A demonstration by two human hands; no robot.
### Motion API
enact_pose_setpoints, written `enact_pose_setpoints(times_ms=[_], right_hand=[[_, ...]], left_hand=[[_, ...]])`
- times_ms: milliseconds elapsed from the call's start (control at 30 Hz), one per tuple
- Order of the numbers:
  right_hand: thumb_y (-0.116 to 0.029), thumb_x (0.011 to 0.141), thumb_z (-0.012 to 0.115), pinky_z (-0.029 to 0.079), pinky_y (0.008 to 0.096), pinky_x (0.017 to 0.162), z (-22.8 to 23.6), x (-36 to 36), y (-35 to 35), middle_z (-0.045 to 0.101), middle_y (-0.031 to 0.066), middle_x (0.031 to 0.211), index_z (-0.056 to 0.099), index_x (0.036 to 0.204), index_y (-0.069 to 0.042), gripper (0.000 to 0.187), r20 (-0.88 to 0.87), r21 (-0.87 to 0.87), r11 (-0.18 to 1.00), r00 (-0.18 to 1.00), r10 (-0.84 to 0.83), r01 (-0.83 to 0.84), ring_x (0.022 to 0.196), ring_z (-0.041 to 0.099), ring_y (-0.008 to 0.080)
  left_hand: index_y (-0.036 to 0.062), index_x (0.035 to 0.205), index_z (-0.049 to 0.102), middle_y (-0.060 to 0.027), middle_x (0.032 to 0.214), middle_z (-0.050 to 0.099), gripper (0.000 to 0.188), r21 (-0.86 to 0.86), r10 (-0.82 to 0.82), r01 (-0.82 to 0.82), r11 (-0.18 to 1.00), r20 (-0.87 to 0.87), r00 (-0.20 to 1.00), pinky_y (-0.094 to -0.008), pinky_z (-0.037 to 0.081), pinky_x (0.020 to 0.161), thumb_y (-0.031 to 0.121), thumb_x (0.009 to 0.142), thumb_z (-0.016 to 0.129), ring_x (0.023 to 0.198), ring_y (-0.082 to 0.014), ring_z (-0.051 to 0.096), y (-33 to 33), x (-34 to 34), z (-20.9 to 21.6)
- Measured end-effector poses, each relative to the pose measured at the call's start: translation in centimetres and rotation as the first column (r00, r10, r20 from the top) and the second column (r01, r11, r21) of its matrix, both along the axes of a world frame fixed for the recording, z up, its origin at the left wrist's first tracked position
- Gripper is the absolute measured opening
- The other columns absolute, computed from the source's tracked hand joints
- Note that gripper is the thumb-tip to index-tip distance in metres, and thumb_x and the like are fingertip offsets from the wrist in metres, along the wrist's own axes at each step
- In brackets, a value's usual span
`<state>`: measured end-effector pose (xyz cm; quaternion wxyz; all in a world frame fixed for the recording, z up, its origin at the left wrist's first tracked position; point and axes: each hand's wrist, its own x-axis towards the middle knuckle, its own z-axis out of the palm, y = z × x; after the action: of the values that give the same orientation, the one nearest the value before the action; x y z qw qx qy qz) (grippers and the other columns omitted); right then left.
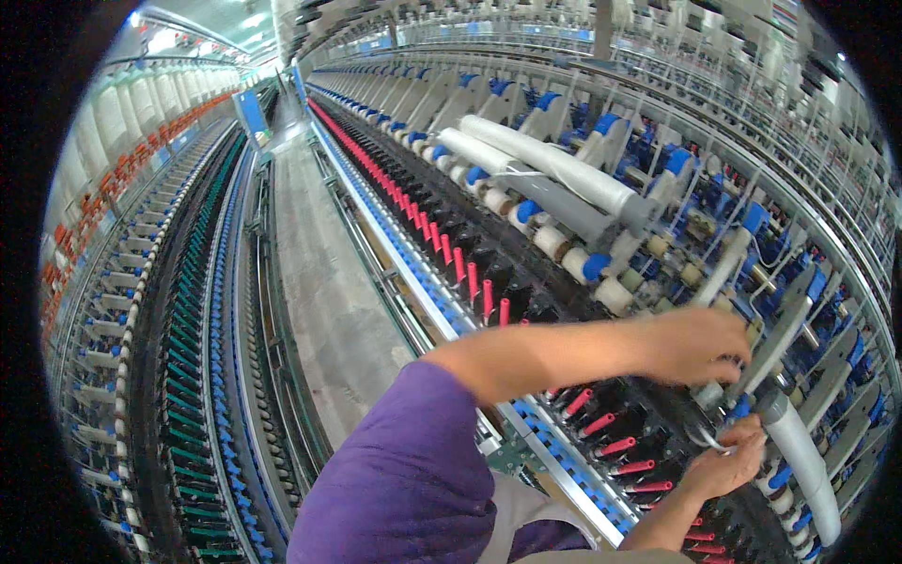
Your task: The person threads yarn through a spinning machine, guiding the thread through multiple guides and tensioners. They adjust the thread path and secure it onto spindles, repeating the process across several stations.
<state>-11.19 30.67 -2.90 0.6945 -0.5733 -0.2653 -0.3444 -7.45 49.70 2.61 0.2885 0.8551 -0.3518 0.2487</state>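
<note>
My left hand [693,346], on a bare forearm below a purple sleeve [390,470], reaches across to the spinning machine at the right. Its fingers are curled and slightly blurred at the rollers, and what they hold is hidden. Just below it, my right hand [731,461] is closed on a curved shiny metal piece [714,440], whose exact kind I cannot make out. Beside both hands lies a grey and white fibre roll [800,461], slanting downward. A pale weighting arm [775,346] rises by my left fingertips.
Red bobbins [458,265] stand in a long row along the machine. Two wrapped rolls [554,169] rest on top of it. A grey aisle floor [324,282] separates it from another machine with green bobbins [183,376]. A blue panel [251,115] stands far down the aisle.
</note>
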Motion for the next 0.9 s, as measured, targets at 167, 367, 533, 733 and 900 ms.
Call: enact_pose_setpoints(times_ms=[167,367,533,733,900], right_hand=[[-0.03,0.099,0.054,0.048,0.0358,0.082,-5.4,-7.2,10.3,0.056,0.0111,0.11,0.058,0.103,0.0,0.031,-0.31,-0.052,0.842,0.81,0.497,-0.537,0.095,0.057,0.0223],[-0.006,0.089,0.064,0.052,0.0353,0.091,-13.0,-16.3,28.5,0.059,0.0145,0.128,0.061,0.128,0.0,0.04,-0.357,-0.457,0.396,0.572,0.738,-0.796,0.116,0.06,0.027],[-0.024,0.088,0.066,0.054,0.0431,0.084,-22.4,-22.3,42.7,0.068,0.0176,0.106,0.069,0.11,-0.005,0.029,-0.672,-0.701,-0.179,0.556,0.488,-0.69,0.099,0.066,0.0351],[-0.048,0.088,0.065,0.056,0.0514,0.076,-32.7,-28.4,57.2,0.073,0.0193,0.091,0.074,0.101,-0.011,0.041,-0.676,-0.606,-0.788,0.589,0.443,-0.103,0.088,0.071,0.0399],[-0.041,0.089,0.059,0.057,0.0456,0.081,-35.8,-29.2,74.6,0.074,0.0136,0.103,0.072,0.118,-0.022,0.037,-0.674,-0.55,-0.825,0.515,0.53,0.129,0.093,0.072,0.0346]], left_hand=[[0.0043,0.145,0.047,-0.0088,0.106,0.065,0.062,-0.658,-0.347,0.003,0.753,-0.393,0.852,-0.0332,0.053,0.071,0.019,0.09,0.07,0.08,-0.0176,0.063,6.3,-15.0,-8.2],[0.0028,0.127,0.058,-0.0085,0.094,0.069,0.035,-0.758,-0.233,-0.64,-0.125,-0.604,0.762,-0.029,0.053,0.062,0.02,0.098,0.065,0.072,-0.0135,0.065,25.8,-31.4,-26.0],[0.0042,0.099,0.074,-0.009,0.098,0.072,0.054,-0.078,0.23,-0.985,0.152,-0.967,0.112,-0.0327,0.053,0.068,0.054,0.1,0.053,0.077,-0.0165,0.068,40.1,-53.5,-37.0],[0.0046,0.113,0.069,-0.011,0.111,0.069,0.058,-0.214,-0.311,-0.952,0.218,-0.94,0.14,-0.0342,0.049,0.082,0.058,0.1,0.05,0.093,-0.0195,0.065,42.8,-63.9,-43.0],[0.005,0.125,0.064,-0.0128,0.121,0.066,0.063,-0.222,-0.404,-0.965,0.137,-0.902,0.15,-0.0355,0.046,0.094,0.061,0.1,0.047,0.107,-0.022,0.062,56.9,-67.6,-44.1]])
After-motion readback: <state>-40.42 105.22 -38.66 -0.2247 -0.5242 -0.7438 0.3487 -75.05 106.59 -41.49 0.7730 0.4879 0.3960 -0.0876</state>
